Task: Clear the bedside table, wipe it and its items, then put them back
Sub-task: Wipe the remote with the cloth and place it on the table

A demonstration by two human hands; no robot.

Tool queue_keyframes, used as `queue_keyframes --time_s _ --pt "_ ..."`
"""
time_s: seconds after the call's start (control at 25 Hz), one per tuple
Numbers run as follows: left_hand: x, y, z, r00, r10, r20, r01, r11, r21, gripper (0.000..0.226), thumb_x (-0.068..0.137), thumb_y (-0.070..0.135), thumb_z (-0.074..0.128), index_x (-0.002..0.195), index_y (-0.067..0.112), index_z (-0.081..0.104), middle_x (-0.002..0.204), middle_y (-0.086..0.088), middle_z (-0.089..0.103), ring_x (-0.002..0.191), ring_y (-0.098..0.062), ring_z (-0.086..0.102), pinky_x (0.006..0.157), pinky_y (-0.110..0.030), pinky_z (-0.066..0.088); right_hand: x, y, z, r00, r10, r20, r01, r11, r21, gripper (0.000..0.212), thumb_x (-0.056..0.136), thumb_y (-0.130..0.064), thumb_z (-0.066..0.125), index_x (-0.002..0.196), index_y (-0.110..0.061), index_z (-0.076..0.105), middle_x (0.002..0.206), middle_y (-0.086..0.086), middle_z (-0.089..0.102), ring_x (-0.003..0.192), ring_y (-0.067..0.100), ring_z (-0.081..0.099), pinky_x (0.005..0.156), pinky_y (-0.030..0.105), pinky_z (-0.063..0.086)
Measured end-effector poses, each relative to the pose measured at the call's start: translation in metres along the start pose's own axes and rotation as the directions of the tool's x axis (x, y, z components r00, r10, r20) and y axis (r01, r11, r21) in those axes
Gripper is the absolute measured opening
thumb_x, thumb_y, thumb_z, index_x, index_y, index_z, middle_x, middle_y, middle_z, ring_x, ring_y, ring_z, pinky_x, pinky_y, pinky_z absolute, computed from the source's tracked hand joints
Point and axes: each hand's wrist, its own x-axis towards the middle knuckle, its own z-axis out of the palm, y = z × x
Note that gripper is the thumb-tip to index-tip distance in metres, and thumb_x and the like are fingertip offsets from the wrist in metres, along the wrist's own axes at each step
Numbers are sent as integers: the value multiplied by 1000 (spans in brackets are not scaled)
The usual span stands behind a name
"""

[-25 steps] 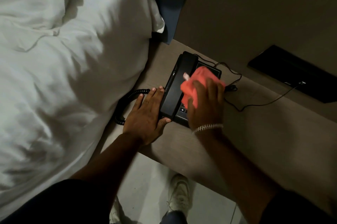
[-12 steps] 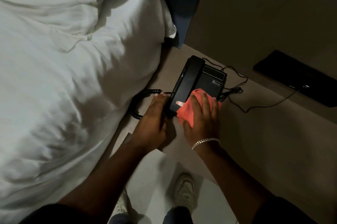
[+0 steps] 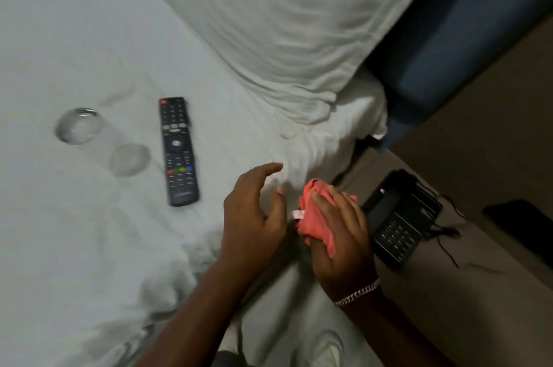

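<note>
My right hand (image 3: 344, 241) grips a crumpled red cloth (image 3: 314, 217) over the bed's edge, just left of the black desk phone (image 3: 401, 223) on the brown bedside table (image 3: 484, 286). My left hand (image 3: 254, 211) hovers open above the white sheet, fingers spread, holding nothing. A black remote control (image 3: 178, 151) lies on the bed to the left of my hands. Further left a clear drinking glass (image 3: 101, 140) lies on its side on the sheet.
A white pillow (image 3: 284, 22) fills the upper middle, against a blue headboard (image 3: 466, 25). Thin black cords (image 3: 449, 235) trail from the phone across the table. A dark flat object (image 3: 520, 226) sits at the table's right. A white shoe (image 3: 326, 345) shows on the floor.
Both hands have left the phone and moved left over the bed, the right one carrying the cloth. The view has swung left, bringing the remote and glass into sight.
</note>
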Motion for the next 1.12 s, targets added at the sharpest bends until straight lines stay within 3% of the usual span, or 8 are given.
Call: queue_keyframes --time_s 0.12,0.2,0.32,0.52,0.68,0.88,1.0,1.12 --pt "30 -19 -68 939 -47 -342 112 979 172 24 80 7 56 102 9 66 100 -8 69 94 -24 63 83 -26 45 46 -67 20 991 -134 18 132 987 88 64 75 -12 66 137 -15 48 146 7 47 138 25 40 119 44 23" --pt "52 -38 -90 891 -248 -381 356 901 247 25 81 11 58 106 8 63 106 -16 64 99 -33 58 81 -29 39 70 -97 34 986 -163 19 160 982 100 68 72 -11 67 137 -14 48 145 7 49 136 23 42 119 43 23" --pt "77 -60 -93 834 -506 -221 552 763 337 43 81 24 67 116 6 50 116 -20 53 102 -40 57 85 -44 48 86 -124 56 987 -158 17 154 980 128 67 73 -12 64 137 -14 46 142 2 51 133 17 43 116 49 29" --pt "82 -83 -83 811 -580 -79 576 766 285 51 75 28 69 117 10 47 104 -11 64 95 -34 63 82 -42 52 84 -134 66 999 -43 -16 46 978 205 70 73 -7 72 135 -20 44 131 -13 47 125 7 45 105 55 42" --pt "68 -74 -84 788 -588 180 614 772 -167 29 73 26 70 100 18 63 92 -4 72 85 -25 70 74 -37 58 84 -128 55 998 54 -22 -47 964 262 67 72 -9 78 133 -19 51 128 -13 52 122 14 54 104 50 46" --pt "40 -40 -54 736 -276 619 677 308 -668 32 84 12 58 115 15 60 85 -24 62 59 -32 60 51 -34 51 88 -117 30 954 235 -188 -156 921 358 65 70 -19 80 131 -21 55 129 -2 61 121 14 56 102 43 48" --pt "15 -17 -23 558 -155 815 829 138 -541 49 95 53 39 101 12 65 69 -17 54 50 -20 50 40 -23 40 100 -101 -7 936 220 -273 -153 957 247 66 75 -27 77 135 -24 51 141 3 52 132 19 45 112 43 39" --pt "-8 11 22 478 -186 859 878 58 -476 52 94 53 37 90 12 69 66 -12 63 51 -20 58 40 -24 45 86 -75 -47 958 226 -174 -219 974 62 55 76 -14 69 130 -21 57 143 3 52 135 21 42 118 40 27"
